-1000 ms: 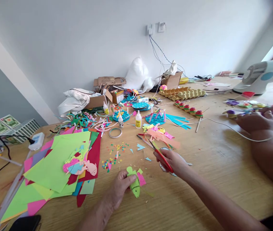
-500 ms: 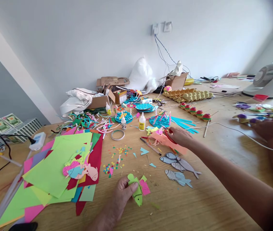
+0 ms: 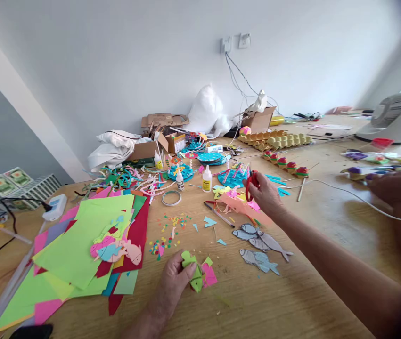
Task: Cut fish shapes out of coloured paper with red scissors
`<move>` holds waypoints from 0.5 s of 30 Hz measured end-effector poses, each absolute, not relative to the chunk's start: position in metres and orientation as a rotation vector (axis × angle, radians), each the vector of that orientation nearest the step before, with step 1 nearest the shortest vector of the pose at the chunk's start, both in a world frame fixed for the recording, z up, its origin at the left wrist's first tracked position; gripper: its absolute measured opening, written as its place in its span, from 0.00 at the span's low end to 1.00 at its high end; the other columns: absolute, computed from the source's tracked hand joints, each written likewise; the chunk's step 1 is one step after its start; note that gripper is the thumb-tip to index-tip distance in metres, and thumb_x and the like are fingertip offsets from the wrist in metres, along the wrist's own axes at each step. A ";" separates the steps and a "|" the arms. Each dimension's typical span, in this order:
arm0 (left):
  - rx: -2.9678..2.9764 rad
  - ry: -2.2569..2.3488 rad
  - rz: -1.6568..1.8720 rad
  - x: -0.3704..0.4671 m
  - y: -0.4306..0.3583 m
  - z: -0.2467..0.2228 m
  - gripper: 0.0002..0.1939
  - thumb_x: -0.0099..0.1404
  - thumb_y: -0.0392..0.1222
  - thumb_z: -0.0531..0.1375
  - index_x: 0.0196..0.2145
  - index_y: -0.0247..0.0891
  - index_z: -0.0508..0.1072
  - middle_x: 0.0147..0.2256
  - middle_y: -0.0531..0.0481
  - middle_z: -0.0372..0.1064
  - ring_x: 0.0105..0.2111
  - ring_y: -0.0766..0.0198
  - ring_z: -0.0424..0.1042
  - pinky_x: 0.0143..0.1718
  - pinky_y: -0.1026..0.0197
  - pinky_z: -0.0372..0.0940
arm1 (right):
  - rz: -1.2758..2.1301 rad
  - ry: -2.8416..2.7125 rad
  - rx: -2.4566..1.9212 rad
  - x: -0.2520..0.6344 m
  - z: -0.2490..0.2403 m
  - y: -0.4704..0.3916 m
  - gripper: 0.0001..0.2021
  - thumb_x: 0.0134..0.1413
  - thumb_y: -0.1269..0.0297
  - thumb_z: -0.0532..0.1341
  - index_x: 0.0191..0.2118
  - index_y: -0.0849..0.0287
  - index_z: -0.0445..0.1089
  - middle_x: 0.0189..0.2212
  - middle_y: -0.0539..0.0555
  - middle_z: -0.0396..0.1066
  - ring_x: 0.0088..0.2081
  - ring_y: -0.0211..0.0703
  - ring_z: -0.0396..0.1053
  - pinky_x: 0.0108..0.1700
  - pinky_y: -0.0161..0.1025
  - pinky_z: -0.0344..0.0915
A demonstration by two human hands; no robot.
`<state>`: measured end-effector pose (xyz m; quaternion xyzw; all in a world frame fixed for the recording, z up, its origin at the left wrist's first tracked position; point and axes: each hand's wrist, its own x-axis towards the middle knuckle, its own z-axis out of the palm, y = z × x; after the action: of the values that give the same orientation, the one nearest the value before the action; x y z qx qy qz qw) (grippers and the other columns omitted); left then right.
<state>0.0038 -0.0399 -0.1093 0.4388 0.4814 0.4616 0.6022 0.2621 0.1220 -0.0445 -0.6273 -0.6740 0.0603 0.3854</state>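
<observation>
In front of the yellow-labelled glue bottle (image 3: 207,180), on the near part of the bench (image 3: 285,306), holding 1 green paper fish (image 3: 196,278) in the left hand (image 3: 174,280), fingers closed on it, thumb on top. Just right of that fish but still nearer than the bottle, showing a pink paper scrap (image 3: 209,275).

To the right of the bottle, gripping red-handled scissors (image 3: 250,187) in the right hand (image 3: 264,192), fingers closed around the handles, above coral paper strips (image 3: 237,207); blades too hidden to make out. In front and to the right of the bottle, lying flat, grey-blue paper fish (image 3: 262,247); also there, tilted, a pen (image 3: 219,214).

Left of the bottle, resting near each other, 1 small white bottle (image 3: 180,182) and 1 roll of tape (image 3: 171,198). Farther left and nearer than the bottle, spread with coloured paper sheets (image 3: 80,240), with small paper fish (image 3: 115,249) on top. Well right of the bottle, reaching in, another person's hand (image 3: 398,186).
</observation>
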 end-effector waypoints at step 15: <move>1.399 1.173 0.934 0.005 0.001 -0.060 0.11 0.51 0.47 0.61 0.25 0.37 0.65 0.21 0.58 0.54 0.23 0.70 0.53 0.24 0.66 0.49 | 1.412 -1.638 -0.968 0.172 -0.052 0.032 0.14 0.38 0.54 0.66 0.26 0.59 0.67 0.20 0.46 0.61 0.23 0.36 0.57 0.26 0.34 0.55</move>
<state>0.0051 0.0010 -0.0601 0.5832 0.4892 0.3893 0.5188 0.1721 0.0325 -0.0523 -0.3784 -0.6404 0.5520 0.3769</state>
